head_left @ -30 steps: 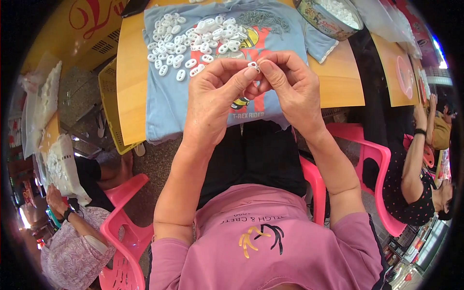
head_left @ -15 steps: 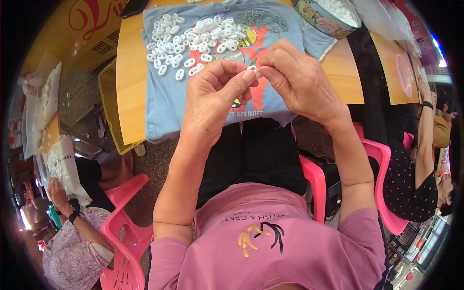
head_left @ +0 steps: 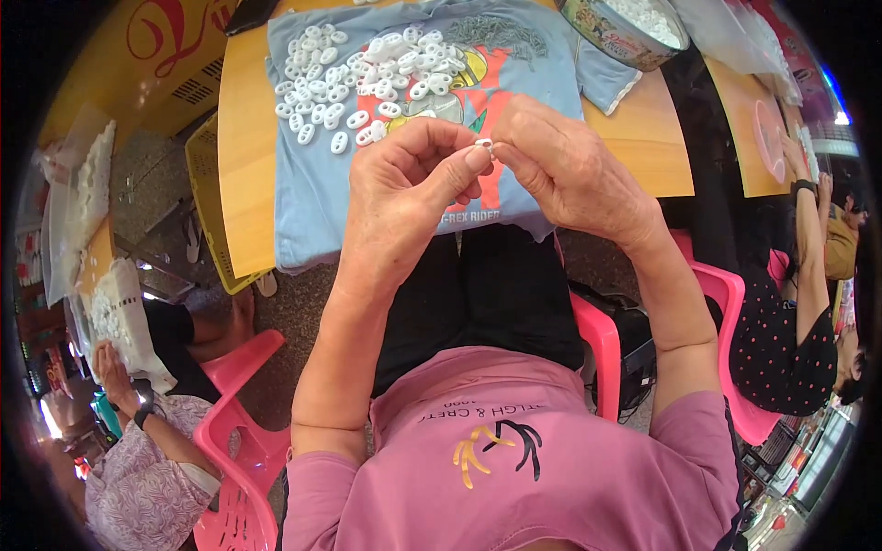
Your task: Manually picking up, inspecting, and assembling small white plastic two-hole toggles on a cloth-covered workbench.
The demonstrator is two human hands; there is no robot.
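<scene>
Between the thumb and forefinger of my left hand (head_left: 401, 188) is a small white oval plastic piece with holes (head_left: 484, 143). My right hand (head_left: 579, 170) is closed in a pinch against the right side of that piece. Whatever lies between the right fingertips is too small to make out. Beyond my hands, many similar white plastic pieces (head_left: 395, 69) lie in a loose heap on a blue printed T-shirt (head_left: 312, 202) spread over the table. To the right of the heap is a pile of small dark grey pieces (head_left: 501, 35).
A round tin (head_left: 602, 41) of white pieces stands at the table's (head_left: 248, 165) far right. Yellow crate (head_left: 204, 193) sits beside the table's left edge. Pink chairs (head_left: 243, 450) flank me, with one person (head_left: 152, 459) at left and others (head_left: 781, 340) at right.
Both hands have dropped slightly toward me, still together at the white piece. The right hand's knuckles have turned lower, and its fingers are bent closer around the pinch.
</scene>
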